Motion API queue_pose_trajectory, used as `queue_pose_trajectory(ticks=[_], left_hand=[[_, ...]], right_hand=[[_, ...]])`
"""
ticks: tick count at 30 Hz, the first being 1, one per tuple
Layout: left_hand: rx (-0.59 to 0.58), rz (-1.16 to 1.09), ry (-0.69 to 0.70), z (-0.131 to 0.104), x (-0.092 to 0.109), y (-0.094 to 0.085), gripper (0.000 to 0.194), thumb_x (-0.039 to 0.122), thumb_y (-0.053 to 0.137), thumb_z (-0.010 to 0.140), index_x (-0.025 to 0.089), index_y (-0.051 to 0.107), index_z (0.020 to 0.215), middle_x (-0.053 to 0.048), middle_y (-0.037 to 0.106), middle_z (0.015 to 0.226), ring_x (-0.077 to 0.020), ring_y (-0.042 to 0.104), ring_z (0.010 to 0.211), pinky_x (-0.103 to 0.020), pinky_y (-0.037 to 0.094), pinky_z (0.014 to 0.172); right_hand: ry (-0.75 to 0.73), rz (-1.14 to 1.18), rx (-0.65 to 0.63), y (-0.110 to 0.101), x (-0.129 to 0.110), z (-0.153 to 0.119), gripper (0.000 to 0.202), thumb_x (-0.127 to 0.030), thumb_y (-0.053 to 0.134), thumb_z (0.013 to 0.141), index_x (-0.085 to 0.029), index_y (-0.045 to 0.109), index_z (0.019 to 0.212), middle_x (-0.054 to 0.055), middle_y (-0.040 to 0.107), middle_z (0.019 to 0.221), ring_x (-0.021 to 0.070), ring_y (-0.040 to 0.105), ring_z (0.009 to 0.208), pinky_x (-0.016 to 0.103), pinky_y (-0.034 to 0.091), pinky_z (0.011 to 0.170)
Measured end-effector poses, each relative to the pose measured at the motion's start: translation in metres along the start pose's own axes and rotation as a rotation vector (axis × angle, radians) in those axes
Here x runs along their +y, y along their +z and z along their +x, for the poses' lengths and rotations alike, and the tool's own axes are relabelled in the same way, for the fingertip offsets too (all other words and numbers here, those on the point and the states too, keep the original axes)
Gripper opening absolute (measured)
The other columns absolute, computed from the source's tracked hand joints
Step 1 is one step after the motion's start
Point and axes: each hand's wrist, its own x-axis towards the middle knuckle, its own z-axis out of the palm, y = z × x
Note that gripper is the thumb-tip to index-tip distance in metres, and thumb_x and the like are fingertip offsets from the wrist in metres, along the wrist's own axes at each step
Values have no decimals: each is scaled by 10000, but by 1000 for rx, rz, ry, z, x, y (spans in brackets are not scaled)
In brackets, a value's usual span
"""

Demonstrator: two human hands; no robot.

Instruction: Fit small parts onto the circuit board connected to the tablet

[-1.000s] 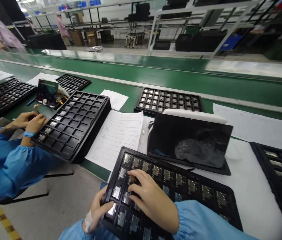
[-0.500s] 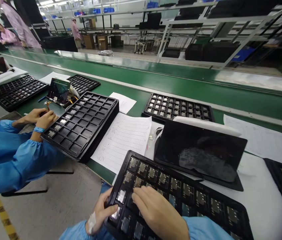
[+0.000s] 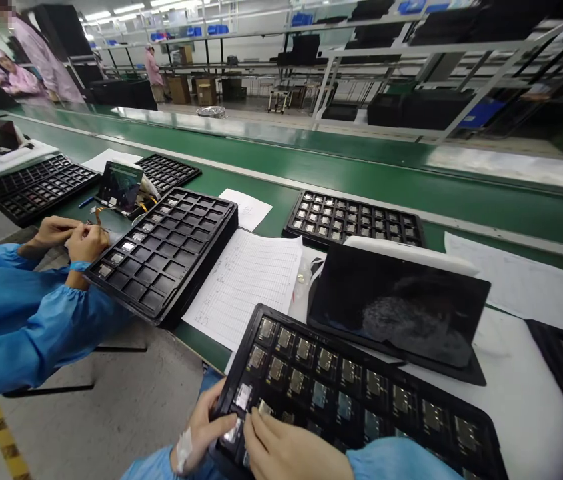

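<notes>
Black tray (image 3: 242, 347) sits at the near side, tilted in view, its left end out past the edge of the green table (image 3: 211, 343); what bears it underneath is hidden. Your left hand (image 3: 201, 430) grips its left rim, thumb over the top by a bright module, the other fingers mostly out of sight below; your right hand (image 3: 294, 447) lies over the near-left pockets, fingers drawn close together, tips at one small metal module (image 3: 264, 408); whether they pinch it or only touch it, cannot tell.

Handling, judged: the tray seems light, thin and somewhat flexible, so a one-sided hold may let it sag or tip; best held by opposite rims, kept level; the metal modules (image 3: 327, 359) look small, hard and smooth, likely slippery, with exposed board parts that may be delicate; take each by its side edges.

Beyond the tray, a dark-screened tablet (image 3: 401, 307) leans; a filled tray (image 3: 292, 231) is farther off; a printed sheet (image 3: 246, 280) lies left; at far left, a co-worker's hands (image 3: 86, 243) work beside a stacked tray (image 3: 211, 250).
</notes>
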Motion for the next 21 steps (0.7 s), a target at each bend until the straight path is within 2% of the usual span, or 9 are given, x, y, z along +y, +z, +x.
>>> queue_pose_trajectory(ticks=[2,6,9,12,15,18,20,21], left_hand=[[23,-16,3,-1,0,2,586,486,829,512,232,668,1014,-11,662,1064,-230,569,1036,-273,437,913],[-47,6,-21,2,-6,-3,611,482,821,527,221,650,1052,-26,647,1103,-244,554,1066,-295,429,936],[-61,37,-10,5,-12,-9,630,481,795,569,200,622,1105,-45,629,1137,-265,532,1096,-323,408,965],[-134,75,-31,9,-15,-15,638,468,773,605,191,593,1151,-57,597,1190,-279,500,1138,-347,375,1000],[-166,75,-37,10,-16,-17,623,448,753,638,203,573,1182,-52,577,1220,-281,473,1171,-353,361,1011],[-141,21,-36,8,-14,-12,631,446,778,594,218,598,1154,-45,593,1200,-292,489,1154,-346,380,981],[-112,-39,-22,6,-9,-5,614,442,800,549,230,634,1101,-35,623,1149,-293,526,1110,-328,409,940],[-93,-60,-19,5,-6,-2,602,440,808,528,236,651,1073,-29,641,1115,-292,545,1083,-319,428,912]], right_hand=[[25,-23,43,4,-3,-5,314,-100,386,857,-82,680,747,122,690,794,234,632,714,308,517,738],[87,-46,52,3,-3,-16,283,-68,398,827,-57,679,797,152,693,822,253,646,762,332,513,751],[151,-25,9,2,-4,-20,244,-88,438,818,-40,676,836,172,690,878,272,641,839,348,515,774],[234,-5,-50,-5,-5,-20,260,-79,424,830,-28,678,854,189,681,942,291,625,899,382,511,816],[288,64,1,-28,6,-24,307,-57,372,868,-77,679,856,139,694,934,263,629,891,376,520,815],[394,116,21,-63,28,-43,281,-78,391,891,-115,653,984,117,675,1044,254,603,988,386,518,843],[530,92,54,-85,41,-66,272,-108,458,877,-151,606,1101,97,654,1102,245,586,1039,375,512,872],[651,80,90,-94,45,-80,293,-144,468,880,-179,575,1151,83,647,1113,238,591,1031,372,512,875]])
